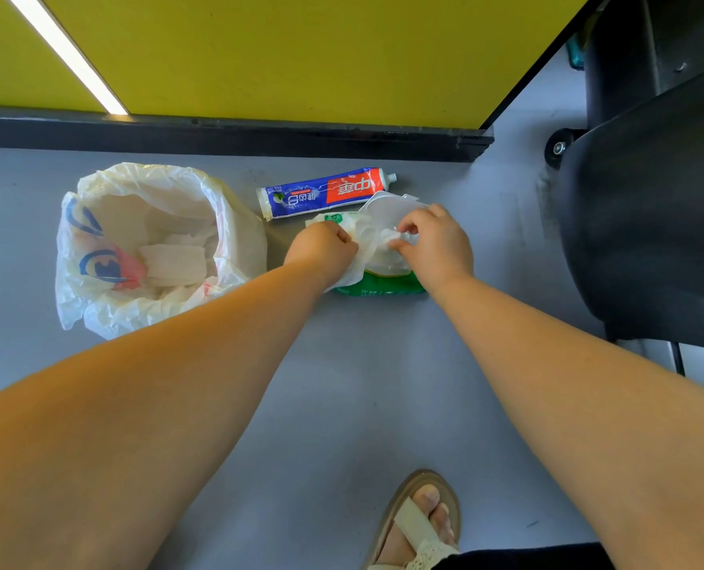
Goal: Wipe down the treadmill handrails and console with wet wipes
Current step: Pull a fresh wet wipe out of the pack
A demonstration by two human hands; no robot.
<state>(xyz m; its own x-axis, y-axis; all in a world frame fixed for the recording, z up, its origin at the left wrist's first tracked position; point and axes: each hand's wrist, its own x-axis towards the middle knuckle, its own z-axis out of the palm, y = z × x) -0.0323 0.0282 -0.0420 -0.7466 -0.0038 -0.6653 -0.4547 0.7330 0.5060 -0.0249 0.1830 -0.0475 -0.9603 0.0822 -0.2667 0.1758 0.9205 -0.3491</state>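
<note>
A green pack of wet wipes (383, 285) lies on the grey floor with its clear plastic lid (387, 207) flipped open. My left hand (321, 250) grips a white wet wipe (352, 269) that hangs over the pack's left side. My right hand (434, 240) pinches the wipe sticking out of the pack's opening. The black treadmill base (646, 207) stands at the right; its handrails and console are out of view.
A blue, red and white toothpaste tube (321, 193) lies just behind the pack. A white plastic bag (136, 248) holding used wipes sits open at the left. A yellow wall with a dark skirting (218, 133) runs behind. My sandalled foot (418, 524) is at the bottom.
</note>
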